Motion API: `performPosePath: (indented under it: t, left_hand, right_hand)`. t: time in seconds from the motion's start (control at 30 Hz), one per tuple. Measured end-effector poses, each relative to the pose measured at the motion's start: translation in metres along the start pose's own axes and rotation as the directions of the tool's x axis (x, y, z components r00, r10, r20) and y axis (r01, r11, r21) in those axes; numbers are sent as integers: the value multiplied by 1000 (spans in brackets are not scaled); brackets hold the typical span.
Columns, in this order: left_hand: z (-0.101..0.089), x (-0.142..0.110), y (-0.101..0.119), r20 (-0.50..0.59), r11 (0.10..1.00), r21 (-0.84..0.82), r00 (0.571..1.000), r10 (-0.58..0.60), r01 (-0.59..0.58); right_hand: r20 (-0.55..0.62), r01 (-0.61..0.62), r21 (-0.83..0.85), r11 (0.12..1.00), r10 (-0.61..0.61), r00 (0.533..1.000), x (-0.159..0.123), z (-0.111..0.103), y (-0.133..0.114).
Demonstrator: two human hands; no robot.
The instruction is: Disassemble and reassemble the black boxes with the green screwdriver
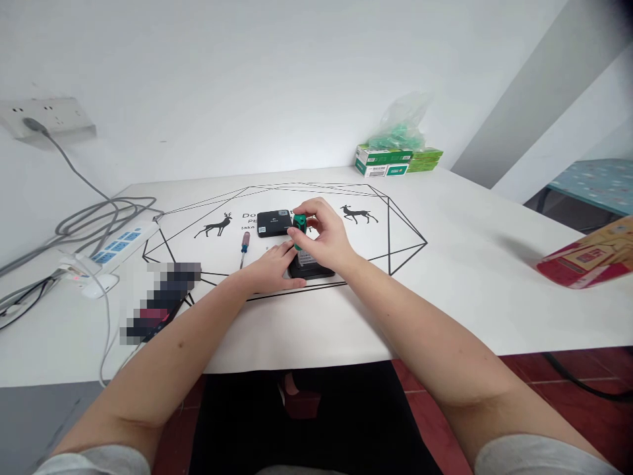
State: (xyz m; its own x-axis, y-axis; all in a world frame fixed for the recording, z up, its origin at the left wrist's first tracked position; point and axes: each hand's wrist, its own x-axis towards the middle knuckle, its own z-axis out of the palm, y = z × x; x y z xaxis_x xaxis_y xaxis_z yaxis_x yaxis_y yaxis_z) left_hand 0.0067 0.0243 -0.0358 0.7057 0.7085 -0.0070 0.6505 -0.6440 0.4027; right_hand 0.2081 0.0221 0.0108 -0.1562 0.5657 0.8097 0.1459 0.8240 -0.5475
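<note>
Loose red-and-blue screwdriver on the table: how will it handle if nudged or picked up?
The screwdriver may roll if pushed sideways: its handle looks roughly round and it lies loose on the flat tabletop. It should stay stiff when lifted, given the straight, slim shaft. Balance probably sits toward the much thicker handle.

Indoor wkspace (home/office unclear) w/ table (475,290), pwr strip (121,247) & wall outlet (63,117).

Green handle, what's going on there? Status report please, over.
Right hand gripping green handle over black device. Left hand at the device's left side. Screwdriver lying farther left; nothing visibly blocking.
</note>
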Motion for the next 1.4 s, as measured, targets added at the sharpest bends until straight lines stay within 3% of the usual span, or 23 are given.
performPosePath:
  t: [0.43, 0.67, 0.97, 1.4]
  left_hand:
    - [-2, -1, 3, 12, 1000, -9, 1000, -24, 24]
    - [4, -1, -5, -47, 1000, -15, 999, -9, 8]
    - [1, -1, 0, 4, 998, 1, 998, -59, 59]
    - [-4, -1, 5, 2, 1000, -9, 1000, -12, 12]
  right_hand:
    - [-10, 27, -12, 1000, -27, 1000, 0, 0, -1]
    - [-29, 3, -30, 1000, -4, 1000, 1, -2, 0]
    - [-65, -4, -32, 999, 1, 998, 2, -5, -4]
    - [30, -20, 66, 998, 18, 999, -3, -1, 1]
